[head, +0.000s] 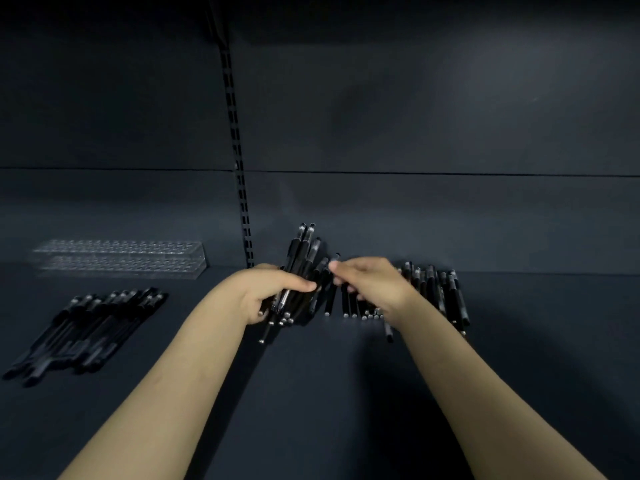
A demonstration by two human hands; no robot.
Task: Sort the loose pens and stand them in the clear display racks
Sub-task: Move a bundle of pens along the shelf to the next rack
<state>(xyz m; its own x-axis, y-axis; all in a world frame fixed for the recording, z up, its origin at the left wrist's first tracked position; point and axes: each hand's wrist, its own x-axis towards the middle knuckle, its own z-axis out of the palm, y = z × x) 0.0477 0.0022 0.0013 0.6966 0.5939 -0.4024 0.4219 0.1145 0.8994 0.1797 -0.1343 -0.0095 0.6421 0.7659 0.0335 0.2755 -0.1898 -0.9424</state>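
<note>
My left hand (266, 292) grips a bundle of black pens (303, 251), caps pointing up and away, silver tips below the palm. My right hand (370, 280) pinches a single black pen (331, 289) right beside that bundle. Under and to the right of my right hand a row of loose black pens (440, 292) lies on the dark shelf. Another pile of black pens (90, 330) lies at the left. Two clear display racks (121, 259) with rows of holes stand at the back left, holding no pens.
The dark shelf surface (311, 393) runs across the whole view, with a dark back panel behind. A slotted upright rail (239, 161) runs down the panel to just behind my left hand.
</note>
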